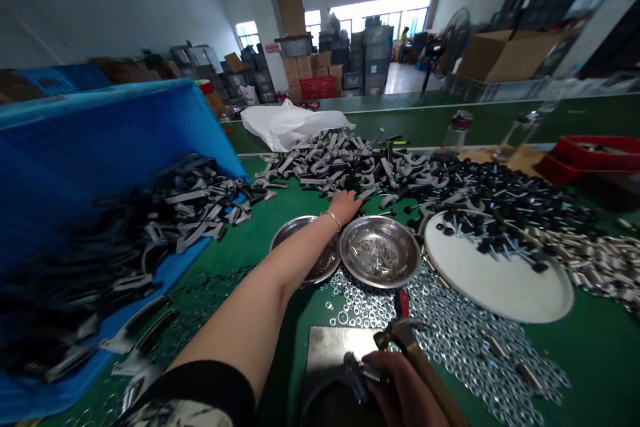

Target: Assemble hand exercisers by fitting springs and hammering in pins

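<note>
My left hand (344,207), a bangle at its wrist, reaches across to the near edge of a pile of grey and black curved metal parts (345,157). Its thumb stands apart from the fingers; the fingertips are partly hidden among the parts. Low in the view, my right hand (407,387) is closed on a dark curved metal part with a threaded end (367,373), above a metal plate (325,343). Beside that hand lies a hammer (413,340). Two steel bowls stand near my left forearm: one (416,260) holds small pins, the other (280,235) small pieces.
A blue crate (200,127) of similar parts stands at left. Loose nuts or rings (450,333) cover the green table. A white oval tray (520,300) carries black-headed screws; metal sleeves (600,267) and a red bin (590,160) are at right. Glass jars (455,137) stand behind.
</note>
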Tool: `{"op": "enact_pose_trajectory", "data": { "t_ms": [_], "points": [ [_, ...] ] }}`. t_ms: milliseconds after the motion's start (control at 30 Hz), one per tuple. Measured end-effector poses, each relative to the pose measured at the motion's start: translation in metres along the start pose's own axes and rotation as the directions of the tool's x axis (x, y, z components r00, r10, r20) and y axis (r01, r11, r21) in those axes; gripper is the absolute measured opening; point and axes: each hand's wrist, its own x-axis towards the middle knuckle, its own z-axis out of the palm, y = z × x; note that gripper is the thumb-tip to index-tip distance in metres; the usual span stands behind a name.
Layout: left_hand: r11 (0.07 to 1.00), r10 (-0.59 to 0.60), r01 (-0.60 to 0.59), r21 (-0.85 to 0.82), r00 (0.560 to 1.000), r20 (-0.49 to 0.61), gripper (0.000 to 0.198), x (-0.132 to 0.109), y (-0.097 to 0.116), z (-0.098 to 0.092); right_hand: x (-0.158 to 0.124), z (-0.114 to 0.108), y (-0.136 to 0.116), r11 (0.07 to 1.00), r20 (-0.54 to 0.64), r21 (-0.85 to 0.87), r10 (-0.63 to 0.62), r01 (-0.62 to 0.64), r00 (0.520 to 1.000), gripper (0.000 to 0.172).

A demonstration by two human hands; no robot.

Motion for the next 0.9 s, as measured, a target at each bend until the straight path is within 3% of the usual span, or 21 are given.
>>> {"op": "enact_pose_trajectory", "data": {
  "t_ms": [133,300,400,467,533,567,633,667,733,800,900],
  "points": [
    [0.994,-0.094,0.089,-0.056,0.991,-0.090,0.033,-0.039,-0.007,-0.027,-0.003,-0.009,-0.019,0.981,0.011,0.142,0.132,-0.132,0.991,0.027],
    [0.973,-0.198,0.158,-0.167,0.945,-0.259,0.028,-0.113,-0.023,-0.092,-0.013,-0.008,-0.035,0.854,-0.044,0.498,0.203,-0.155,0.978,0.037],
    [0.918,-0.234,0.064,-0.391,0.884,-0.404,0.021,-0.183,-0.021,-0.127,-0.026,-0.007,-0.039,0.755,-0.018,0.616,0.298,-0.224,0.954,0.042],
    [0.799,-0.275,-0.090,-0.595,0.825,-0.494,0.022,-0.241,-0.004,-0.134,-0.037,-0.008,-0.043,0.667,0.126,0.660,0.356,-0.347,0.926,0.037],
    [0.651,-0.332,-0.161,-0.742,0.818,-0.469,0.024,-0.301,0.027,-0.124,-0.047,-0.008,-0.050,0.670,0.279,0.590,0.354,-0.450,0.893,0.034],
    [0.560,-0.338,-0.126,-0.819,0.868,-0.364,0.025,-0.328,0.047,-0.114,-0.051,-0.007,-0.055,0.736,0.302,0.506,0.336,-0.449,0.892,0.036],
    [0.369,-0.327,0.014,-0.929,0.938,-0.116,0.028,-0.373,0.089,-0.089,-0.056,-0.004,-0.065,0.915,0.209,0.268,0.251,-0.302,0.945,0.036],
    [0.282,-0.337,0.094,-0.955,0.942,-0.006,0.031,-0.389,0.109,-0.075,-0.058,-0.001,-0.069,0.972,0.140,0.130,0.179,-0.197,0.974,0.034],
    [0.104,-0.318,0.220,-0.970,0.932,0.177,0.037,-0.409,0.139,-0.051,-0.062,0.003,-0.077,0.994,0.069,-0.101,0.036,-0.028,0.997,0.030],
    [-0.009,-0.290,0.270,-0.963,0.921,0.261,0.042,-0.416,0.155,-0.035,-0.066,0.005,-0.083,0.971,0.098,-0.232,-0.025,0.048,0.995,0.028],
    [-0.043,-0.268,0.264,-0.964,0.926,0.265,0.046,-0.417,0.158,-0.027,-0.072,0.006,-0.087,0.939,0.154,-0.328,-0.049,0.098,0.987,0.028]
  ]
}}
